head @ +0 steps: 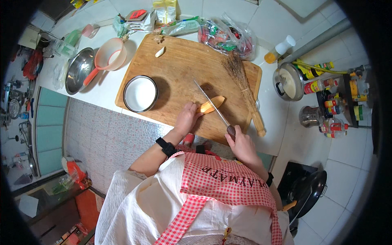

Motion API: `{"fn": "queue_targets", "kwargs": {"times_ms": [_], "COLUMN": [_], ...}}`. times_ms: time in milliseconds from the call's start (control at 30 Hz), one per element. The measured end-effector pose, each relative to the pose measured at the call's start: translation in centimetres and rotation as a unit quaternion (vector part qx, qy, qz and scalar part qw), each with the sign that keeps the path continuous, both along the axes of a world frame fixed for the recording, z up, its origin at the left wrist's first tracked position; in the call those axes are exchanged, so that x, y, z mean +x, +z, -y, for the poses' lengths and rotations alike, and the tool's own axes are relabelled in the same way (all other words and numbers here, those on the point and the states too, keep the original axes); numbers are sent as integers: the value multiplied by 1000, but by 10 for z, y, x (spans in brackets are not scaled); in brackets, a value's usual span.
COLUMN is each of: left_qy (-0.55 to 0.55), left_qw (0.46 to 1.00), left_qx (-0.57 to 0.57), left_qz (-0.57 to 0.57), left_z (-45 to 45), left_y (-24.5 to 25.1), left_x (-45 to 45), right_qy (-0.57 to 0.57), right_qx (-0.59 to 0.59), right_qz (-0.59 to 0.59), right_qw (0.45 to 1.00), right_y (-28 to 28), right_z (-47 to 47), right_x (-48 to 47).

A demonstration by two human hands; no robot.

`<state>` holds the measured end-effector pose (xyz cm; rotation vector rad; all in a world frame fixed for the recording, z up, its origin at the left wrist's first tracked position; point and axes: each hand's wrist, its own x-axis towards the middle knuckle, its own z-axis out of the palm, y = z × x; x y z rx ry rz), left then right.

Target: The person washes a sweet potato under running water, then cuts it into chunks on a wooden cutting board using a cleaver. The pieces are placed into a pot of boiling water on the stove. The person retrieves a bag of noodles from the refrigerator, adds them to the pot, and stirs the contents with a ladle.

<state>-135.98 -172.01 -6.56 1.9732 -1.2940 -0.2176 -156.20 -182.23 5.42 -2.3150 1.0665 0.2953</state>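
Observation:
On a wooden cutting board [180, 70] lies a peeled orange root vegetable [211, 105], perhaps a carrot or sweet potato. My left hand [187, 118] holds its left end, fingers bent over it. My right hand [242, 144] grips the dark handle of a kitchen knife [213, 105], whose blade crosses over the vegetable; whether it touches is hard to tell. A white enamel bowl with a dark rim [140, 93] stands left of my left hand on the board. A peeled garlic clove [160, 52] lies near the board's far left corner, below some garlic skin [158, 38].
A straw brush [245, 92] lies over the board's right edge. Plastic bags [228, 36] sit behind the board. To the left are a strainer [110, 55] and a steel bowl [80, 71]. A lidded pot [288, 81] stands right, and a wok [309, 193] sits lower right.

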Motion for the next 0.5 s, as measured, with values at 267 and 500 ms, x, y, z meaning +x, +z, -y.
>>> {"fn": "queue_targets", "kwargs": {"times_ms": [267, 500], "left_qy": [-31, -34], "left_qw": [999, 998], "left_qx": [1, 52], "left_qz": [11, 33], "left_z": [1, 7], "left_y": [-2, 11], "left_x": [3, -5], "right_qy": [-6, -14], "right_qx": [-14, 23], "right_qz": [56, 187], "right_qw": [998, 982], "right_y": [-52, -58], "right_z": [7, 7], "right_x": [22, 3]}}
